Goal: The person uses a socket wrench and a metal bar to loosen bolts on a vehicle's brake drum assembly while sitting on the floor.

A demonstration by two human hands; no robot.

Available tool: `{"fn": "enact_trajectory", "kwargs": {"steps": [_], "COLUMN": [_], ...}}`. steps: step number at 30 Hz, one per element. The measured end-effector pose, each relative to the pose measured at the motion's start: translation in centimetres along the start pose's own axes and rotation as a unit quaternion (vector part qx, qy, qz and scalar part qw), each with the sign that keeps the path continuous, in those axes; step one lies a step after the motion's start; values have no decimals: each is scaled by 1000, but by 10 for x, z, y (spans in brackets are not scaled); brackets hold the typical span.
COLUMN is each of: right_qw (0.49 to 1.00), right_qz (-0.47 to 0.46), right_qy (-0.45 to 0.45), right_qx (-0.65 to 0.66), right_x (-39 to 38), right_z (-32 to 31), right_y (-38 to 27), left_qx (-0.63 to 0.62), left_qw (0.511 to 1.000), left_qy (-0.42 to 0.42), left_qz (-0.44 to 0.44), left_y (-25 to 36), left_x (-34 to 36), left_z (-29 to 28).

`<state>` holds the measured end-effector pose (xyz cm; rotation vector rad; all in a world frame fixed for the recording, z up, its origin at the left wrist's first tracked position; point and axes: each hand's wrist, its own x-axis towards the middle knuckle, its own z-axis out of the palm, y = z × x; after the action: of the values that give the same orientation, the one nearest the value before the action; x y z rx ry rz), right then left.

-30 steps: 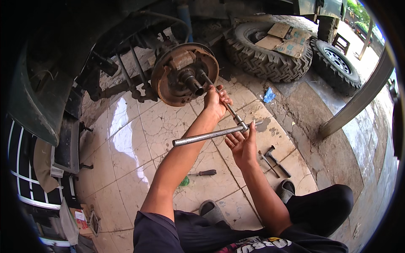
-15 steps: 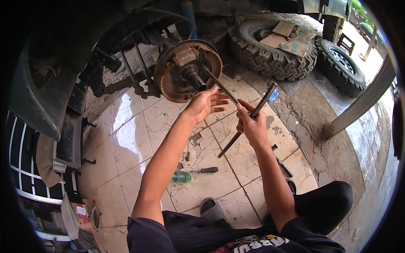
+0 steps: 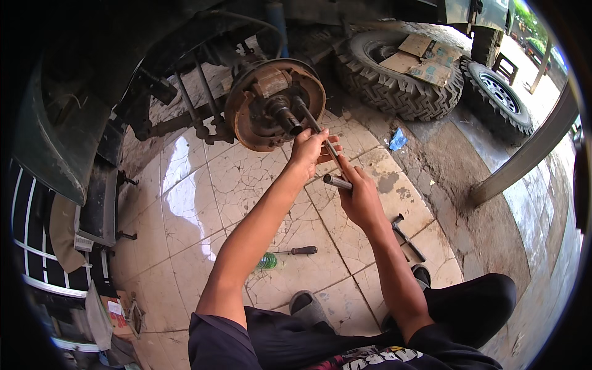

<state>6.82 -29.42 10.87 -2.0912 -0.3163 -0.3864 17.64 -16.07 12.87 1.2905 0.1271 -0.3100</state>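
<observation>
A rusty brake assembly [image 3: 243, 120] with a dark tubular spindle [image 3: 285, 117] at its middle hangs under the vehicle. A long T-handle wrench [image 3: 314, 123] slants from beside the spindle toward me, its far end apparently against the backing plate. My left hand [image 3: 306, 150] is around the shaft near the spindle, thumb on top and fingers behind it. My right hand [image 3: 364, 196] grips the wrench where the cross bar meets the shaft. One end of that bar points left out of my fist; the rest is hidden by the hand.
On the cracked tiles lie a screwdriver [image 3: 302, 250], a green bottle [image 3: 267, 261] partly behind my left arm, and a hammer [image 3: 408, 237]. Two wheels, a large tyre [image 3: 407, 92] topped with cardboard and a smaller one [image 3: 499, 92], lie at right beyond a blue scrap [image 3: 398, 139] and a post [image 3: 530, 151].
The cross bar has turned from slanting up right to pointing left. My right hand has rotated and lowered with it. My left hand has moved right and its fingers have closed around the shaft.
</observation>
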Motion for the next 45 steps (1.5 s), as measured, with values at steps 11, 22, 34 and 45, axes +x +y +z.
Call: {"fn": "enact_trajectory", "kwargs": {"steps": [11, 22, 34, 45], "right_qw": [997, 789, 635, 615], "right_qz": [58, 260, 320, 328], "right_qy": [30, -28, -43, -22], "right_qx": [46, 557, 702, 717], "right_x": [2, -11, 9, 22], "right_z": [-2, -26, -10, -9], "right_y": [1, 16, 16, 0], "left_qx": [-37, -19, 40, 111], "left_qw": [999, 999, 997, 990], "left_qy": [-21, -37, -57, -88], "left_qz": [-4, 18, 15, 9], "left_y": [-7, -12, -4, 16], "left_x": [-5, -19, -3, -13], "left_z": [8, 21, -4, -5]}}
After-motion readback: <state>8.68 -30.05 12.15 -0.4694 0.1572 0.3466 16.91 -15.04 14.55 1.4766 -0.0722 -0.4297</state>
